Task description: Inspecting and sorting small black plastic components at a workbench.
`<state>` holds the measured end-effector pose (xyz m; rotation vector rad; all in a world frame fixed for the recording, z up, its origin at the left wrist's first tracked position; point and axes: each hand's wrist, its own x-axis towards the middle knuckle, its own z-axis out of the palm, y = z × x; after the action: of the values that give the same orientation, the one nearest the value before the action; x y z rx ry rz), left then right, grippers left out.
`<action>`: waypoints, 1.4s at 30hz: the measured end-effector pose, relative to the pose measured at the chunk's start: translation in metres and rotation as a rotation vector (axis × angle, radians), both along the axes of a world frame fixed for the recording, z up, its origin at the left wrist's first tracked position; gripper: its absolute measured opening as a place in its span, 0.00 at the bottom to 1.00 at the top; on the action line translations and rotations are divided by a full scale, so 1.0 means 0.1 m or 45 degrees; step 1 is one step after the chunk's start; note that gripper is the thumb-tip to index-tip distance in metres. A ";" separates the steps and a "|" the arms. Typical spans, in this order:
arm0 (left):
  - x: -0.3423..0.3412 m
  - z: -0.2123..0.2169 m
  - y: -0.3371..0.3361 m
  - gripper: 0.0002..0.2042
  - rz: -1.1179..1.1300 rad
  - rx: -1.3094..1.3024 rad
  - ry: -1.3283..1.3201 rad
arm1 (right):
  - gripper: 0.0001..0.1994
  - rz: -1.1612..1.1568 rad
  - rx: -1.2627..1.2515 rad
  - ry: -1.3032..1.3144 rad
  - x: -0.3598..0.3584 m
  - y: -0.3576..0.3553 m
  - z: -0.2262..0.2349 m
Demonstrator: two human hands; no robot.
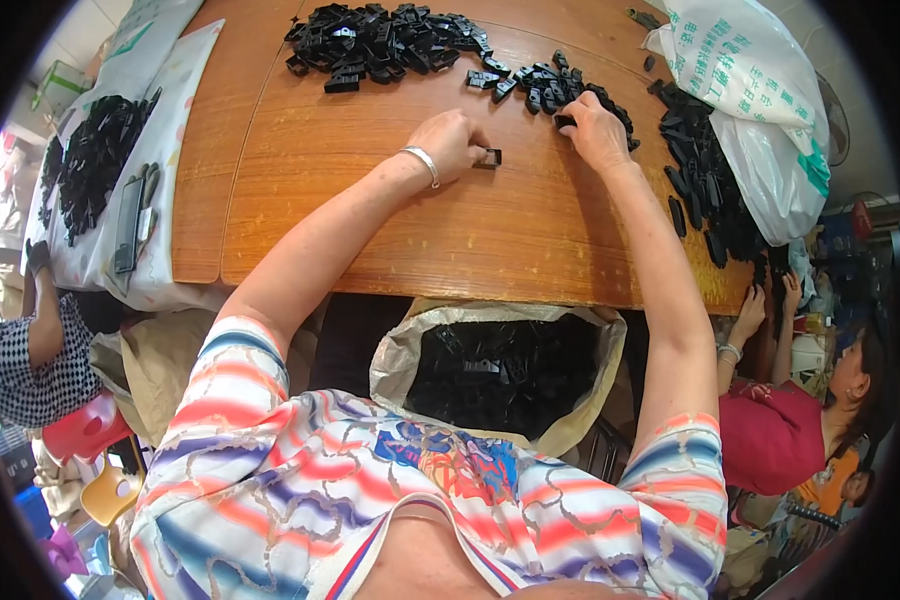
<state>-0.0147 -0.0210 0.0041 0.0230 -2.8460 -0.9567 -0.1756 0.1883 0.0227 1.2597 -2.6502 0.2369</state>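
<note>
My left hand [448, 146] is closed over the wooden table, its fingertips pinching a small black rectangular plastic piece [491, 158]. To its right, my right hand [598, 132] reaches farther out, with fingers closed on a small dark plastic piece [565, 121] that they partly cover. Just beyond this hand lies a small pile of black plastic pieces [542, 88]. A larger heap of black plastic parts [380, 45] sits at the far left of the table, past my left hand.
An open sack [395, 365] filled with black parts stands against the table's near edge [530, 300]. Longer black pieces [692, 160] and a white plastic bag [745, 80] lie at right. Another black heap [105, 160] and a phone [127, 225] occupy the left table. Co-workers sit on both sides.
</note>
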 end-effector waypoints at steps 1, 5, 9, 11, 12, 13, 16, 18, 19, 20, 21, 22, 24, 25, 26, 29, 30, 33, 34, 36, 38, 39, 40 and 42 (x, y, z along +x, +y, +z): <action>0.00 0.00 -0.01 0.08 -0.023 0.030 -0.097 | 0.11 0.001 -0.042 -0.030 0.07 -0.01 0.01; 0.09 0.01 0.03 0.10 -0.058 0.126 -0.127 | 0.12 -0.150 -0.137 -0.197 0.45 0.03 -0.06; 0.23 -0.07 0.05 0.17 -0.032 0.210 0.108 | 0.10 0.036 -0.523 -0.385 0.81 0.07 -0.11; 0.29 -0.13 0.04 0.15 0.000 0.119 0.220 | 0.10 0.191 -0.587 -0.405 1.01 -0.06 -0.05; 0.29 -0.18 0.04 0.15 0.003 0.118 0.221 | 0.11 0.225 -0.541 -0.419 1.09 -0.14 0.02; 0.29 -0.22 0.04 0.14 0.014 0.055 0.279 | 0.11 0.229 -0.542 -0.418 1.12 -0.20 0.01; 0.28 -0.27 0.05 0.13 0.037 0.020 0.315 | 0.11 0.320 -0.460 -0.326 1.12 -0.31 -0.03; 0.27 -0.27 0.06 0.13 0.053 0.048 0.290 | 0.11 0.339 -0.419 -0.318 1.11 -0.33 -0.06; 0.27 -0.26 0.06 0.13 0.048 0.068 0.271 | 0.11 0.356 -0.381 -0.312 1.11 -0.34 -0.07; 0.26 -0.25 0.06 0.12 0.042 0.088 0.251 | 0.11 0.358 -0.378 -0.314 1.10 -0.34 -0.08; 0.27 -0.24 0.06 0.12 0.045 0.091 0.246 | 0.11 0.337 -0.321 -0.305 1.11 -0.34 -0.06; 0.28 -0.22 0.06 0.12 0.050 0.074 0.245 | 0.10 0.316 -0.265 -0.294 1.13 -0.34 -0.06; 0.29 -0.21 0.05 0.12 0.052 0.055 0.246 | 0.10 0.339 -0.259 -0.205 1.21 -0.35 -0.10; 0.30 -0.22 0.03 0.12 0.058 0.059 0.264 | 0.11 0.361 -0.256 -0.111 1.25 -0.35 -0.13; 0.31 -0.22 0.01 0.12 0.063 0.061 0.284 | 0.11 0.360 -0.259 -0.107 1.29 -0.33 -0.17; 0.26 -0.18 0.10 0.13 0.063 0.030 0.246 | 0.14 0.325 -0.375 0.071 1.28 -0.21 -0.26; 0.23 -0.13 0.05 0.13 0.058 0.020 0.263 | 0.14 0.324 -0.383 0.090 1.29 -0.21 -0.25; 0.12 0.06 -0.18 0.12 -0.459 0.416 -0.359 | 0.13 0.202 -0.372 -0.219 1.50 0.00 -0.13; 0.03 0.09 -0.22 0.11 -0.423 0.303 -0.248 | 0.13 0.179 -0.397 -0.263 1.65 0.18 -0.14; -0.22 0.04 -0.32 0.12 -0.198 0.102 0.096 | 0.13 0.171 -0.409 -0.462 2.01 0.54 -0.06; -0.46 0.01 -0.30 0.14 0.157 -0.157 0.361 | 0.13 0.209 -0.331 -0.606 2.38 0.92 0.06; -0.57 -0.01 -0.31 0.15 0.195 -0.163 0.394 | 0.14 0.255 -0.285 -0.610 2.52 1.09 0.04; -0.67 -0.06 -0.33 0.15 0.216 -0.222 0.402 | 0.14 0.202 -0.172 -0.791 2.63 1.22 0.03; -0.84 -0.12 -0.36 0.14 0.258 -0.317 0.328 | 0.14 0.162 -0.053 -0.849 2.71 1.36 -0.04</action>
<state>-0.0985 -0.0566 -0.0077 0.1473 -2.6392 -0.5198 0.0958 0.3239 0.0186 1.5481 -3.0609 0.8626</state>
